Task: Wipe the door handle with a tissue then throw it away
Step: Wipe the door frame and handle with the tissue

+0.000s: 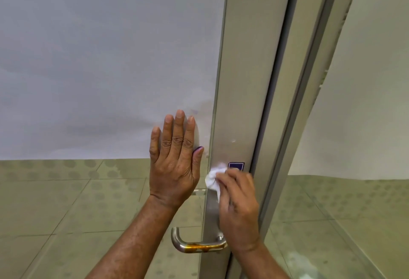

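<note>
A silver lever door handle (194, 245) with an orange-brown stain on its bar juts left from the metal door stile (241, 101). My right hand (238, 210) grips a crumpled white tissue (213, 179) and presses it against the stile, above the handle and just below a small dark blue label (236, 166). My left hand (174, 161) lies flat on the frosted glass panel (106, 57), fingers spread upward, left of the stile. The handle's base is partly hidden by my right wrist.
The door frame (294, 123) runs beside the stile, with another glass panel (365, 101) to its right. Through the lower clear glass I see a tiled floor (55, 201) with dotted patches.
</note>
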The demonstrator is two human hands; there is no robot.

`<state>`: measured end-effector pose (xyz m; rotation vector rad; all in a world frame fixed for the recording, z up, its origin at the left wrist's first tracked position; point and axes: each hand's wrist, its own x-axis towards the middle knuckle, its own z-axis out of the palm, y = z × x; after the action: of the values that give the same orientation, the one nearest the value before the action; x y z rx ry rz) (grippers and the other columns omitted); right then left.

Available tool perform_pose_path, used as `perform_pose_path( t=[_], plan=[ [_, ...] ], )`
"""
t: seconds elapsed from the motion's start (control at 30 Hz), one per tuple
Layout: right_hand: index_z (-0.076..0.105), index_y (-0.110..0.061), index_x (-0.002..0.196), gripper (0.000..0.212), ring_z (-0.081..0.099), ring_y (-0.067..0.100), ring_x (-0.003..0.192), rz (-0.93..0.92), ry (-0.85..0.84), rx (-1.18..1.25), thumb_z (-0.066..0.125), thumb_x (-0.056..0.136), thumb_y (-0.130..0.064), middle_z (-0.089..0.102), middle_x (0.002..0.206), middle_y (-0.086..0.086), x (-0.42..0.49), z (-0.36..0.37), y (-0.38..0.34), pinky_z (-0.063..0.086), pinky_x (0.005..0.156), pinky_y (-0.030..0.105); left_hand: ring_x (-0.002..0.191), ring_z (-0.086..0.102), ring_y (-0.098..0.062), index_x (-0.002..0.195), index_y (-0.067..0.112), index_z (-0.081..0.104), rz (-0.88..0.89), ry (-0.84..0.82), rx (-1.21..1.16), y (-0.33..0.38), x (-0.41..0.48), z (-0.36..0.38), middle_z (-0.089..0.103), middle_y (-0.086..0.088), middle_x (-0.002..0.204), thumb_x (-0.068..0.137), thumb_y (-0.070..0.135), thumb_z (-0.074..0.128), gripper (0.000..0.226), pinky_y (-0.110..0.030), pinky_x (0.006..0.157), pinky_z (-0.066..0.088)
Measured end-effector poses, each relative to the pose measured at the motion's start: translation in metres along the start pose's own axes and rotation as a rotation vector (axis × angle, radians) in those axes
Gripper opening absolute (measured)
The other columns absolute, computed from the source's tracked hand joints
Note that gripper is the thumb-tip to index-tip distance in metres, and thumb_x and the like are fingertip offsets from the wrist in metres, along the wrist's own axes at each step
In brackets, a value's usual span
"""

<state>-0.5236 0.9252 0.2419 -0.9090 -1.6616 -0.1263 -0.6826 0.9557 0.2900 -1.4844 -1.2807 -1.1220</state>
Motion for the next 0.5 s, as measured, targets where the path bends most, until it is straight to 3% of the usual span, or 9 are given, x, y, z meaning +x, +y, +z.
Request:
perform_pose_path(
  t=[0.1, 0.13, 0.23, 0.3, 0.4, 0.47, 0.5],
  plan=[
    [0.076, -0.006, 0.104, 0.025, 0.063, 0.018, 0.099, 0.0, -0.148, -0.078, 0.06, 0.096, -0.023, 0.068, 0.104, 0.005, -0.033, -0.007, 0.002, 0.062, 0.084, 0.041, 0.161, -0.001, -0.023, 0.164, 0.013, 0.008, 0.004, -0.003, 0.0, 0.001, 0.002, -0.001, -0.006, -0.004, 0.174, 0.112, 0.038, 0.027, 0.061, -0.043, 0.131, -0.002],
    [0.076, -0.007, 0.104, 0.025, 0.063, 0.017, 0.099, 0.007, -0.149, -0.068, 0.061, 0.094, -0.024, 0.068, 0.104, 0.003, -0.03, -0.007, 0.002, 0.062, 0.084, 0.04, 0.162, -0.001, -0.023, 0.164, 0.013, 0.008, 0.003, 0.002, 0.002, 0.001, 0.003, -0.001, -0.006, -0.004, 0.174, 0.112, 0.038, 0.028, 0.061, -0.043, 0.131, -0.002],
    [0.071, -0.014, 0.106, 0.016, 0.059, 0.008, 0.102, 0.045, 0.017, 0.055, 0.058, 0.097, -0.017, 0.06, 0.109, -0.008, 0.017, -0.005, -0.012, 0.051, 0.093, 0.017, 0.162, 0.0, -0.023, 0.164, 0.013, 0.009, 0.005, 0.019, 0.008, -0.001, 0.006, -0.001, -0.005, -0.004, 0.174, 0.112, 0.038, 0.028, 0.06, -0.043, 0.132, -0.001],
    [0.069, -0.014, 0.11, 0.018, 0.056, 0.004, 0.105, 0.04, 0.089, 0.089, 0.056, 0.098, -0.017, 0.057, 0.111, -0.011, 0.036, -0.001, -0.017, 0.046, 0.095, 0.012, 0.162, 0.0, -0.023, 0.164, 0.013, 0.009, 0.0, 0.014, 0.007, -0.002, 0.004, 0.0, -0.005, -0.004, 0.174, 0.112, 0.038, 0.027, 0.06, -0.043, 0.131, -0.001],
    [0.071, -0.013, 0.108, 0.023, 0.053, 0.003, 0.105, -0.02, -0.063, 0.029, 0.053, 0.101, -0.025, 0.062, 0.11, -0.004, 0.001, -0.003, -0.011, 0.053, 0.094, 0.022, 0.162, -0.001, -0.023, 0.164, 0.013, 0.008, 0.004, 0.005, 0.0, 0.001, 0.0, 0.0, -0.006, -0.004, 0.174, 0.112, 0.038, 0.026, 0.06, -0.043, 0.132, -0.002],
    [0.075, -0.009, 0.102, 0.014, 0.058, 0.009, 0.101, 0.011, -0.126, -0.044, 0.069, 0.089, -0.011, 0.066, 0.104, 0.0, -0.022, -0.01, -0.003, 0.06, 0.087, 0.034, 0.162, -0.002, -0.023, 0.164, 0.013, 0.008, 0.014, 0.007, -0.003, 0.001, 0.002, -0.001, -0.006, -0.004, 0.174, 0.112, 0.038, 0.026, 0.06, -0.043, 0.132, -0.002],
    [0.076, -0.008, 0.1, 0.016, 0.059, 0.01, 0.099, 0.057, -0.112, -0.048, 0.073, 0.084, -0.005, 0.067, 0.103, 0.0, -0.02, -0.011, 0.0, 0.06, 0.085, 0.034, 0.162, -0.002, -0.023, 0.164, 0.013, 0.008, 0.017, 0.013, 0.0, 0.001, 0.004, -0.001, -0.006, -0.004, 0.174, 0.112, 0.038, 0.027, 0.061, -0.043, 0.132, -0.002]
  ],
)
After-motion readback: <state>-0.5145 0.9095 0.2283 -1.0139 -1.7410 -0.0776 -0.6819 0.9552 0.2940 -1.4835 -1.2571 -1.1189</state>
